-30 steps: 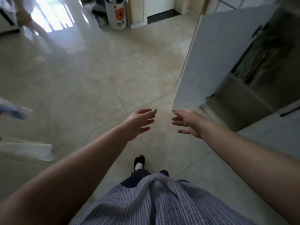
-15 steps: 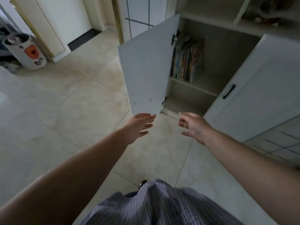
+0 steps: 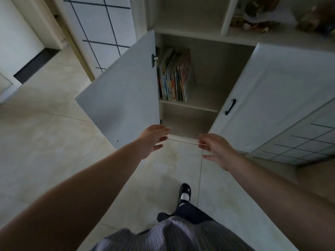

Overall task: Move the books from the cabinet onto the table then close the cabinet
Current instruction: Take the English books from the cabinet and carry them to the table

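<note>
The cabinet [image 3: 208,69] stands open, its swung-out door [image 3: 119,95] left of the books [image 3: 174,77] upright on the upper shelf, while below them the left hand [image 3: 151,139] and right hand [image 3: 216,148] reach empty, fingers apart, so a loose two-handed grab could spill the leaning row.

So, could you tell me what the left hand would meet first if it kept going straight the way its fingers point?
Probably the lower compartment of the open cabinet: the left hand points into its opening, beside the open door, well below the books. Depth is unclear.
</note>
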Action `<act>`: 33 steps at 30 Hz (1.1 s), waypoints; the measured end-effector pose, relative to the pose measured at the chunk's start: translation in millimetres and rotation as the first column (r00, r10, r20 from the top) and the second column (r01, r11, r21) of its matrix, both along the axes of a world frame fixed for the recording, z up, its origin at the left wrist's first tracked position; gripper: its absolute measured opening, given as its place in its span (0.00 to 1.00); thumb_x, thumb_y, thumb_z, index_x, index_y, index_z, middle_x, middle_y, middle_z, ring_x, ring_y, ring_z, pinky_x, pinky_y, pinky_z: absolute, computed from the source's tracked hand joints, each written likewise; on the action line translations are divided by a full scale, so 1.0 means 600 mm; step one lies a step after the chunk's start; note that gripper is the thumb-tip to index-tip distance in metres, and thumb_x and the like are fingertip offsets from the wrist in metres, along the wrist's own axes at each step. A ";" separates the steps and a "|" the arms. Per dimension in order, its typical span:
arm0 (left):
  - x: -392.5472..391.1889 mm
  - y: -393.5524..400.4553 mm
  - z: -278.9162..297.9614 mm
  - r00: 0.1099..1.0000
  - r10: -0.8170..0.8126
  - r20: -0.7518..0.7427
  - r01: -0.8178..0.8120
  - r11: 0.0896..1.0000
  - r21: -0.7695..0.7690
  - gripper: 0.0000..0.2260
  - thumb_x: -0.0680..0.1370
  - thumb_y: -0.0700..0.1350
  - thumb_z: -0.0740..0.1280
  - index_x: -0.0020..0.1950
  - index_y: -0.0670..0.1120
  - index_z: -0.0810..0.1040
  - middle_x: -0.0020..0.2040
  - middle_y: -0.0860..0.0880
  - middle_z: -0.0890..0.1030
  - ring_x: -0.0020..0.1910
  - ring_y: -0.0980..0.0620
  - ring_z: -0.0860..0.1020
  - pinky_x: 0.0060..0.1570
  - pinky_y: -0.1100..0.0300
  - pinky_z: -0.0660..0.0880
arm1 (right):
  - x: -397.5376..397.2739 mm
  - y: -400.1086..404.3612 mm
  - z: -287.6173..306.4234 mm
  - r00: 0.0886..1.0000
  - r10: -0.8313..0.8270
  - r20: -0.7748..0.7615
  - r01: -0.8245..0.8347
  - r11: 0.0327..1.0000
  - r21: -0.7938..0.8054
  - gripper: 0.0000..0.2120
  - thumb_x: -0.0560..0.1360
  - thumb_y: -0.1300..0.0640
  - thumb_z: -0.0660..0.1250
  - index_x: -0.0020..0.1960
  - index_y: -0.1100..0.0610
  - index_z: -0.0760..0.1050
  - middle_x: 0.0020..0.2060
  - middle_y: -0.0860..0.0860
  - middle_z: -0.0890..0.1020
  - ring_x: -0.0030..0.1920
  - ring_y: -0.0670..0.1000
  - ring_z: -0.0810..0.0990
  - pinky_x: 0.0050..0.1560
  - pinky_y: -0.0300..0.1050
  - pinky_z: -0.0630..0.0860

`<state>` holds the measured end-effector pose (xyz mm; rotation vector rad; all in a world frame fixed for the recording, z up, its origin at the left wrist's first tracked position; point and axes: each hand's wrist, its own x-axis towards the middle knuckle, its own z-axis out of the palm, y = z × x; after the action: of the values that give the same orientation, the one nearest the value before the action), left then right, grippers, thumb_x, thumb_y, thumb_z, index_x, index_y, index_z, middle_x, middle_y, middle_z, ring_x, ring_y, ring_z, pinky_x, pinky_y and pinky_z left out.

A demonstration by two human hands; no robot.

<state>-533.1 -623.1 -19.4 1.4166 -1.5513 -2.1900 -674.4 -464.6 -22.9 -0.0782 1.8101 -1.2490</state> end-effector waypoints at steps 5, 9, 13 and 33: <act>-0.108 -0.085 -0.004 0.997 0.045 -0.059 -0.050 0.995 -0.080 0.19 0.73 0.52 0.71 0.61 0.48 0.75 0.58 0.48 0.79 0.57 0.51 0.78 0.57 0.53 0.75 | -0.096 -0.081 -0.013 0.999 -0.045 -0.004 0.044 0.995 -0.090 0.02 0.77 0.54 0.66 0.47 0.52 0.76 0.47 0.50 0.78 0.47 0.47 0.78 0.55 0.54 0.78; -0.203 -0.149 -0.008 0.997 0.068 -0.043 -0.071 0.993 -0.096 0.05 0.75 0.48 0.69 0.49 0.53 0.75 0.52 0.50 0.79 0.56 0.49 0.76 0.57 0.53 0.73 | -0.184 -0.159 -0.019 1.000 -0.019 -0.005 0.018 0.992 -0.125 0.02 0.76 0.54 0.66 0.48 0.51 0.76 0.48 0.51 0.78 0.48 0.48 0.78 0.52 0.51 0.79; -0.284 -0.212 -0.030 0.993 0.113 -0.028 -0.116 0.988 -0.102 0.11 0.75 0.47 0.70 0.56 0.48 0.77 0.55 0.46 0.78 0.53 0.48 0.75 0.51 0.56 0.71 | -0.269 -0.241 -0.023 0.988 0.086 -0.130 -0.098 0.991 -0.089 0.06 0.78 0.55 0.64 0.54 0.52 0.74 0.56 0.54 0.77 0.54 0.52 0.77 0.46 0.44 0.77; -0.520 -0.380 -0.198 0.995 -0.087 0.046 0.097 0.935 -0.342 0.49 0.66 0.48 0.78 0.77 0.51 0.51 0.73 0.49 0.64 0.73 0.49 0.64 0.70 0.48 0.65 | -0.438 -0.467 -0.133 0.997 0.062 -0.053 -0.067 0.992 -0.108 0.10 0.77 0.58 0.63 0.56 0.46 0.75 0.63 0.52 0.76 0.55 0.49 0.76 0.61 0.54 0.74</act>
<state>-845.1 -851.3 -137.9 1.2948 -1.9312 -1.8258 -937.5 -744.8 -102.8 -0.2289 1.7661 -1.3099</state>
